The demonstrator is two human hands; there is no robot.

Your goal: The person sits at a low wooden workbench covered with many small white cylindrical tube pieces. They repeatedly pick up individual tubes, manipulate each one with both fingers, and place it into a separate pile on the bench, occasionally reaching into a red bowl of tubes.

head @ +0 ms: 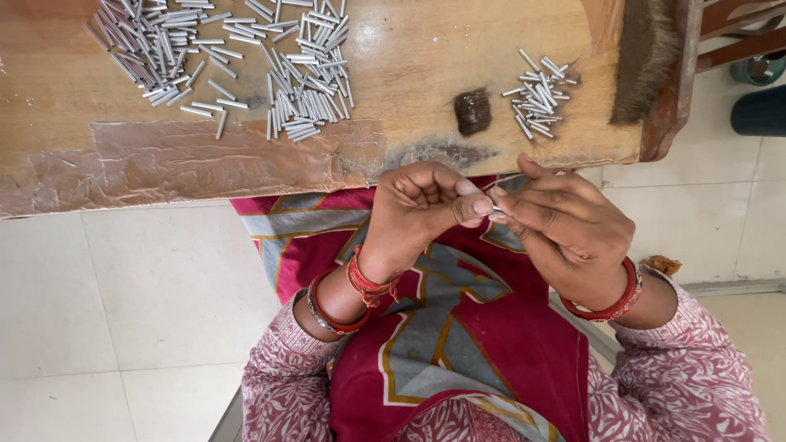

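Note:
My left hand [426,209] and my right hand [565,225] meet just below the near edge of the wooden table [426,57], over my lap. Both pinch a thin silver metal tube [501,182] between thumb and fingertips; only a short length of it shows. A small pile of short silver tubes [538,94] lies on the table just above my right hand. A much larger spread of longer silver tubes [237,57] covers the table's far left part. A small dark tuft [472,110] sits between the piles.
A brown brush [647,53] lies along the table's right edge. Clear tape [205,160] covers the table's near edge at left. White floor tiles [123,295] lie below. A dark bin [757,110] stands at far right.

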